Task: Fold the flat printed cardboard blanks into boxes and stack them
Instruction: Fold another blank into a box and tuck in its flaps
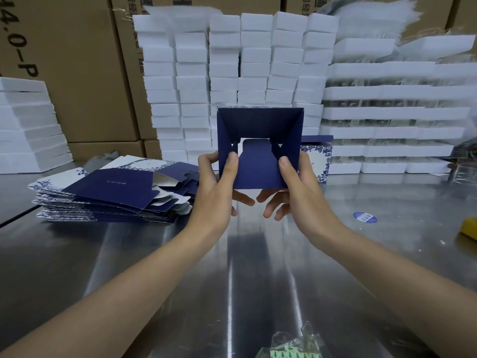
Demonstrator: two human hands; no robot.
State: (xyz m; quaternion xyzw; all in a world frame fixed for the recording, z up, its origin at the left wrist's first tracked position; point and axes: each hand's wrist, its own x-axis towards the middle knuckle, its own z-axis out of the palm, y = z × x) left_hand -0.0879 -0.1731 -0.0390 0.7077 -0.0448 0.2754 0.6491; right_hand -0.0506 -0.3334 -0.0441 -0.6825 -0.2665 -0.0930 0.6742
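A crumpled clear plastic bag of green-and-white printed pieces (291,344) lies at the near edge of a brushed steel table (154,280), closest to the lens and well short of the half-folded dark blue cardboard box (258,125) held up above the table's middle. Two bare forearms reach from the near corners to that box. The left hand (214,187) grips the box's lower left corner, thumb pressed flat on the inner flap and fingers curled underneath. The right hand (296,187) mirrors it at the lower right corner, thumb on the same tongue-shaped blue flap (258,169), fingers loosely curled below the box. The box's open end faces the camera, its side flaps angled inward. Left of the box, on the table, sits a slumped stack of flat blue-and-white floral cardboard blanks (111,197). Just behind the box's right side stands a finished blue-and-white floral box (317,158), partly hidden by the right hand. Right of the box lie a round blue sticker (365,217) and, at the frame's edge, a yellow object (469,227) too cropped to identify. Behind the box rise columns of white foam blocks (240,60), with brown shipping cartons (77,73) further back
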